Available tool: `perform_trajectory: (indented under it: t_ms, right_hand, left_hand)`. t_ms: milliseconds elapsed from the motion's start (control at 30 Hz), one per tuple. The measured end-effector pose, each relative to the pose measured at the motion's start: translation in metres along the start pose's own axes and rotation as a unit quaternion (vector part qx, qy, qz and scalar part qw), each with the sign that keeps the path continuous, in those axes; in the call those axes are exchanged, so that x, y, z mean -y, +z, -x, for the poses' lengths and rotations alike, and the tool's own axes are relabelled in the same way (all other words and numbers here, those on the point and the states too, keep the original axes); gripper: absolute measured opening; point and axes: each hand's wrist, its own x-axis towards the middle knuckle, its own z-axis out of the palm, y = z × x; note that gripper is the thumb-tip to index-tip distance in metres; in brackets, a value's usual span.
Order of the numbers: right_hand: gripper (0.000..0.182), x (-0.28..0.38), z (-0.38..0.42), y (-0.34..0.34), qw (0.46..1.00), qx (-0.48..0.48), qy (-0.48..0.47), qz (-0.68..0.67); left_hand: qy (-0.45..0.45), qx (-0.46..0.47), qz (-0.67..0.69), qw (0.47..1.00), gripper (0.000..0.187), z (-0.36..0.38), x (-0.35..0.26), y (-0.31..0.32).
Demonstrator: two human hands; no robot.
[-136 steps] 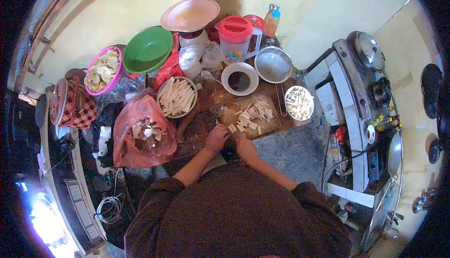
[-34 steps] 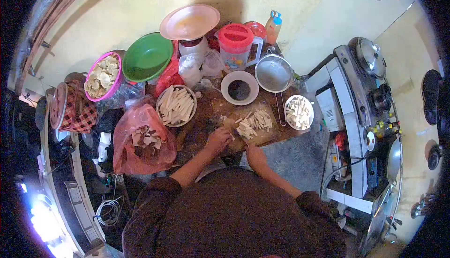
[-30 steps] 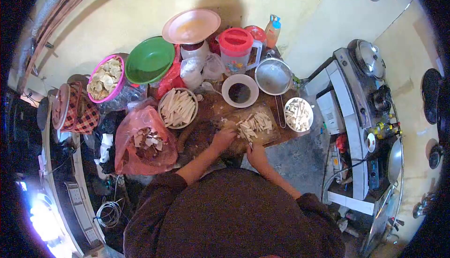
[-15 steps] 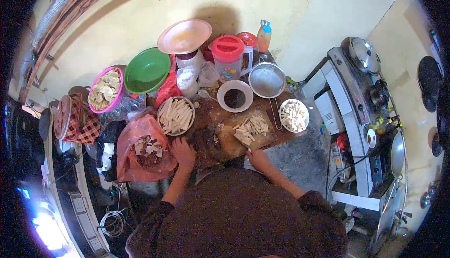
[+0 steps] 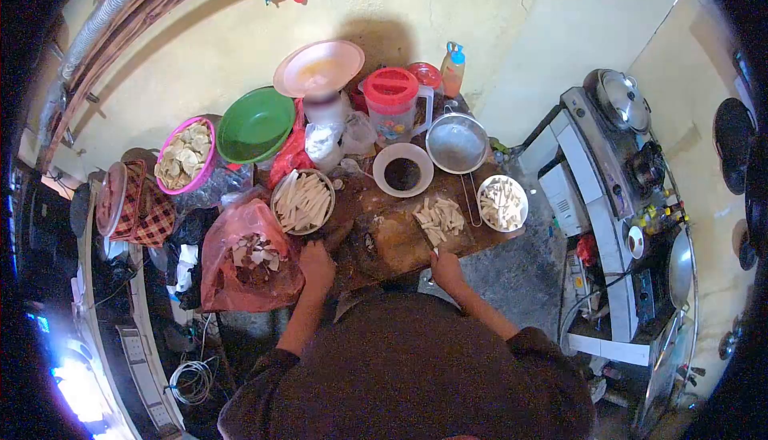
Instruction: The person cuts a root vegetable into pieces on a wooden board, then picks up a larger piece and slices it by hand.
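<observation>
My right hand (image 5: 449,270) is closed at the front edge of the cutting board (image 5: 392,252), around what looks like a knife (image 5: 435,252); only a thin pale bit of it shows. Just beyond lies a pile of pale cut sticks (image 5: 440,220) on the board. Near the table's front edge, my left hand (image 5: 317,264) is close to a bowl (image 5: 330,220) heaped with pale sticks (image 5: 302,200); its fingertips are hard to make out. Left of that hand is a pink plastic bag (image 5: 220,268) with peelings or scraps (image 5: 256,254) in it.
A white bowl of dark liquid (image 5: 402,174), a strainer (image 5: 457,144) and a white bowl of cut pieces (image 5: 503,202) stand around the board. Behind are a red-lidded jug (image 5: 390,104), green basin (image 5: 256,124) and pink-rimmed basket (image 5: 210,160). A stove (image 5: 596,144) is at right.
My right hand has shifted right along the board's edge. The cut sticks beside it have moved right and lie closer together. My left hand has drawn slightly right.
</observation>
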Motion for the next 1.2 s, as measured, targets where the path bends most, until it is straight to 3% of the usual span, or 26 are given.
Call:
perform_trajectory:
  t_ms: [100, 200, 267, 367, 567, 700, 1100, 1200]
  right_hand:
    - [0.028, -0.009, 0.000, 0.001, 0.999, -0.010, -0.038, -0.011]
    - [0.030, -0.010, 0.002, 0.001, 0.997, -0.001, -0.050, -0.055]
    - [0.032, -0.007, 0.004, -0.001, 0.997, -0.011, -0.050, -0.051]
    - [0.033, -0.002, 0.005, 0.003, 0.995, -0.022, -0.051, -0.082]
    - [0.033, 0.026, 0.024, -0.015, 0.997, 0.064, -0.040, -0.007]
    - [0.033, 0.037, 0.028, -0.028, 0.997, 0.078, -0.028, -0.003]
    - [0.033, 0.040, 0.022, -0.016, 0.991, 0.126, 0.004, 0.033]
    - [0.034, 0.046, 0.018, -0.016, 0.991, 0.121, -0.053, 0.024]
  left_hand:
    - [-0.005, 0.030, 0.048, 0.998, 0.027, 0.005, -0.023, -0.027]
    - [0.056, -0.036, 0.159, 0.985, 0.034, 0.011, -0.038, -0.019]
    - [0.149, 0.017, 0.194, 0.970, 0.035, 0.014, -0.053, -0.012]
    - [0.173, 0.038, 0.195, 0.965, 0.033, 0.024, -0.064, 0.014]
    - [0.154, 0.108, 0.135, 0.973, 0.033, 0.026, -0.069, 0.005]
    - [0.166, 0.084, 0.125, 0.974, 0.034, 0.026, -0.070, 0.006]
    - [0.137, 0.178, 0.086, 0.971, 0.031, 0.011, -0.071, 0.009]
    - [0.155, 0.180, 0.092, 0.967, 0.029, 0.006, -0.070, 0.009]
